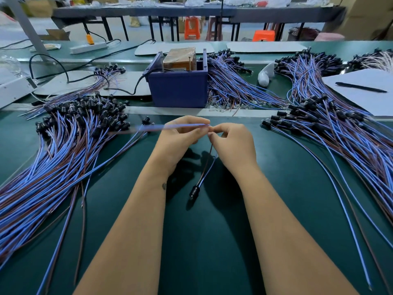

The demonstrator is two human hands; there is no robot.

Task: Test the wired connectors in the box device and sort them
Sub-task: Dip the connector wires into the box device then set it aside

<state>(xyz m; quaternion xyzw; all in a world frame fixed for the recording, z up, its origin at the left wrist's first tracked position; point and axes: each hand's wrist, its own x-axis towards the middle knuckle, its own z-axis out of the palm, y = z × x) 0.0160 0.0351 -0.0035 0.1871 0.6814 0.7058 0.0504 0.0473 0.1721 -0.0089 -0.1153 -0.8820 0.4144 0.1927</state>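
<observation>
Left hand [180, 137]: pinches a blurred wire [170, 126] running toward 9 o'clock.
Right hand [231, 141]: pinches a dangling connector [194, 191].
Box [178, 88]: 12 o'clock.

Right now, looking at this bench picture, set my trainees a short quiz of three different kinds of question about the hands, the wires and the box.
1. True or false: the blue box stands behind both hands.
2. Which hand holds the wire whose black connector hangs down towards the mat: A left hand, B right hand, C neither?
3. Fill in: the blurred blue wire runs from the left hand out towards the ___ pile.

Key: 1 true. 2 B. 3 left.
</observation>
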